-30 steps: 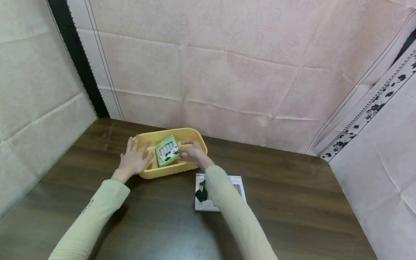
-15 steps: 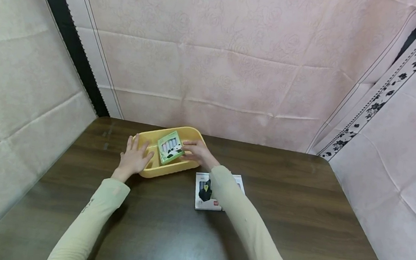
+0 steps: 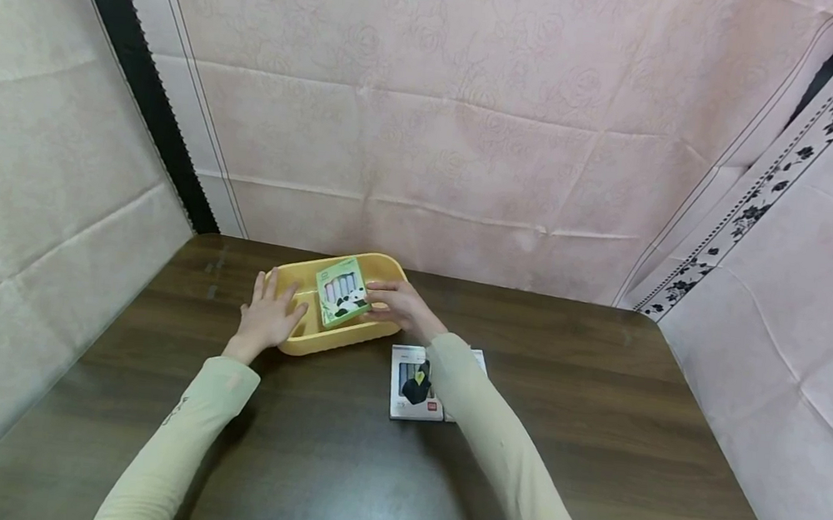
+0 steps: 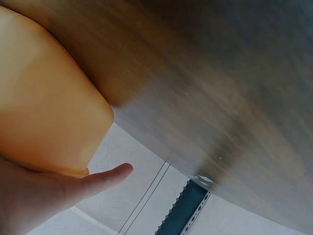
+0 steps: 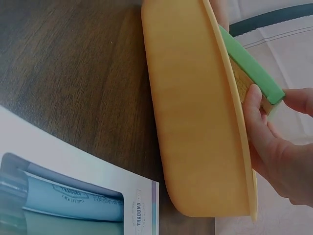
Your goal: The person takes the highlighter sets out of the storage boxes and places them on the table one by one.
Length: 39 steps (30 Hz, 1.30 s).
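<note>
A yellow plastic basket (image 3: 344, 339) stands near the far edge of the table. My left hand (image 3: 265, 319) lies over its left end, fingers spread and straight; in the left wrist view a finger reaches along the basket's rim (image 4: 44, 98). A small green box (image 3: 341, 290) with a panda print and a window onto pastel sticks leans up inside the basket. My right hand (image 3: 404, 306) pinches its right corner. In the right wrist view the green box (image 5: 252, 66) tilts above the basket rim between thumb and finger.
A white window box (image 3: 414, 384) of pastel pens lies on the brown table (image 3: 321, 468), partly under my right forearm. The right wrist view shows its pens (image 5: 73, 198) close up. Pale cloth (image 3: 427, 152) hangs behind the table and on both sides.
The green box has shifted slightly up and to the right in the basket, with my right hand drawing right. More of the white box shows. My left hand stays put.
</note>
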Tool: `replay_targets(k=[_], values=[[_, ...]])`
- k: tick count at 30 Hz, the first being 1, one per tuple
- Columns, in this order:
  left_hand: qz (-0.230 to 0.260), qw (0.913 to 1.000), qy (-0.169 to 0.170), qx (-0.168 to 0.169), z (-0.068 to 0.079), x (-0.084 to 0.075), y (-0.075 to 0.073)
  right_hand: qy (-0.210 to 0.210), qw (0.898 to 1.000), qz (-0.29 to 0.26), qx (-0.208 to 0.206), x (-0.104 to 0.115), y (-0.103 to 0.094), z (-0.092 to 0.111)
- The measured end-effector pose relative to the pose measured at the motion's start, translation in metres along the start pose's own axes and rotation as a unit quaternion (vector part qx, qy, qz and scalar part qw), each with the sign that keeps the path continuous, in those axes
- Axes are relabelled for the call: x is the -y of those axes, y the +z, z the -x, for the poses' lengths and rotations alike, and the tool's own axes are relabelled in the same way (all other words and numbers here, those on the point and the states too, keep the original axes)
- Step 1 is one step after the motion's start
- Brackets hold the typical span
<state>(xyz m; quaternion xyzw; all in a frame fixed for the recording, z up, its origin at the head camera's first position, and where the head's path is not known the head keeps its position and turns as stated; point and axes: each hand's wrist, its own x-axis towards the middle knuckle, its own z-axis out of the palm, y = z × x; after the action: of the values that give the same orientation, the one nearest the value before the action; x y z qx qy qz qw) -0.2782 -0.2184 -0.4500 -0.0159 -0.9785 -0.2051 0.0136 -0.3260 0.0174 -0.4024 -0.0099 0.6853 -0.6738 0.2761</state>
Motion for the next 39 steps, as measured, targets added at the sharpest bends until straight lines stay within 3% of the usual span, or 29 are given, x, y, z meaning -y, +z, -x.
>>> replay_targets(k=[39], values=[[0.004,1.0,0.005,-0.003,0.001,0.0,-0.001,-0.004,0.998,-0.07,0.001,0.001,-0.024,0.028]])
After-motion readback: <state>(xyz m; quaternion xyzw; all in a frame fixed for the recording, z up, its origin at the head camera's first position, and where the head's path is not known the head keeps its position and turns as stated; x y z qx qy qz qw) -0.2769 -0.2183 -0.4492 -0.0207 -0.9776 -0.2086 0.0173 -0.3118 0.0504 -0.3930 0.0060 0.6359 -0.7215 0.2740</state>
